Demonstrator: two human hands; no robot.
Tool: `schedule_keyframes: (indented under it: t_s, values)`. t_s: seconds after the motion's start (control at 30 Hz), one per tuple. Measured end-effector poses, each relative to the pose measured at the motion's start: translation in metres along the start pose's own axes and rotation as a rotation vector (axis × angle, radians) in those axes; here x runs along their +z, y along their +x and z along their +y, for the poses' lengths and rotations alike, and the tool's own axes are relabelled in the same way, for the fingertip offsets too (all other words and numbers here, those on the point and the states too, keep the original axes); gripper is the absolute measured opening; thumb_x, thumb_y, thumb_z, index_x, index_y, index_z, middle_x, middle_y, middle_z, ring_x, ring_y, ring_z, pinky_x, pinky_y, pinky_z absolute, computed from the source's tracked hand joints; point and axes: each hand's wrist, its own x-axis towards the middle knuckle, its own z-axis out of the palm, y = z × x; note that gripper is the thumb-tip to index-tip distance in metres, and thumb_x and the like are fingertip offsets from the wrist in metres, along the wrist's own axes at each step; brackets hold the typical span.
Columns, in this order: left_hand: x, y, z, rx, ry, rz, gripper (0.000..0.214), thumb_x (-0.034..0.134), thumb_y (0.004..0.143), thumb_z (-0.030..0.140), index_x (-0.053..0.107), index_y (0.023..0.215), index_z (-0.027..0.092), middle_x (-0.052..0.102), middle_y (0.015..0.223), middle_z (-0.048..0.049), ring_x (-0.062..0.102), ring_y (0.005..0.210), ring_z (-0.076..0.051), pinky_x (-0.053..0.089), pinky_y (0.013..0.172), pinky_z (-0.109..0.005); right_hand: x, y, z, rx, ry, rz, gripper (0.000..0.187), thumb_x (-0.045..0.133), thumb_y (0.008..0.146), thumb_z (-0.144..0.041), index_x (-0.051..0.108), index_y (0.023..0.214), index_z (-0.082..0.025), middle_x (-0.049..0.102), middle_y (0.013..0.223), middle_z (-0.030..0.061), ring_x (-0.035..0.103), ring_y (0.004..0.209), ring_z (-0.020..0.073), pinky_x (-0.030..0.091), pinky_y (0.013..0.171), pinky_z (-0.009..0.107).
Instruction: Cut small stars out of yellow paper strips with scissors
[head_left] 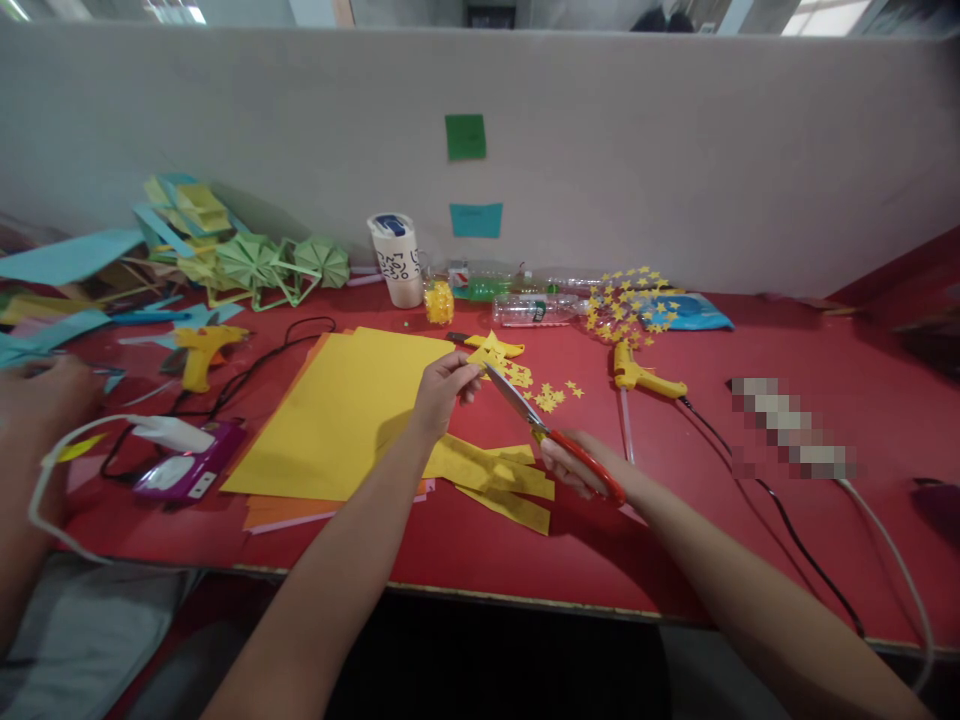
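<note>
My left hand (442, 388) pinches a small piece of yellow paper (491, 350) above the red table (675, 560). My right hand (581, 468) grips red-handled scissors (551, 435), whose blades point up-left and meet the paper near my left fingers. Small yellow cut-out stars (551, 397) lie on the table just beyond the blades. Under my left forearm lies a stack of yellow and orange sheets (345, 420), with yellow paper strips (499, 480) beside it.
A yellow glue gun (641, 378) with a black cord lies to the right, another (202, 350) to the left. A white cup (397, 260), plastic bottles (532, 310), a star cluster (626, 305), green folded paper shapes (255, 265) and a purple device (191, 470) stand around. Another person's hand (41, 400) is at far left.
</note>
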Motion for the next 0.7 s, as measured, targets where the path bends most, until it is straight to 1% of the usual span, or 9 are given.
schedule_keyframes:
  t_s: [0.17,0.33,0.7]
  values:
    - [-0.0004,0.0012,-0.0010,0.016,0.008,-0.016,0.014,0.059,0.066,0.024,0.053,0.057,0.015,0.053,0.047,0.0043,0.042,0.037,-0.003,0.030,0.037,-0.016,-0.0007,-0.0007,-0.0017,0.014,-0.008,-0.002,0.049,0.050,0.072,-0.067,0.042,0.065,-0.020,0.035,0.045,-0.0083,0.031,0.031,0.0040,0.027,0.032,0.020]
    - [-0.0023,0.0015,-0.0019,0.012,0.001,-0.035,0.013,0.059,0.066,0.024,0.054,0.058,0.015,0.054,0.048,0.0042,0.043,0.038,-0.003,0.032,0.038,-0.016,0.0003,-0.0033,-0.0055,0.019,-0.007,0.009,0.050,0.050,0.071,-0.068,0.041,0.065,-0.020,0.035,0.045,-0.0087,0.030,0.032,0.0038,0.028,0.033,0.020]
    - [-0.0045,0.0025,-0.0033,0.007,-0.002,-0.056,0.013,0.060,0.067,0.026,0.056,0.060,0.016,0.054,0.051,0.0038,0.043,0.040,-0.003,0.032,0.039,-0.016,-0.0020,0.0001,0.0012,-0.014,-0.005,-0.033,0.049,0.046,0.076,-0.067,0.041,0.065,-0.020,0.033,0.042,-0.0099,0.030,0.030,0.0037,0.027,0.031,0.019]
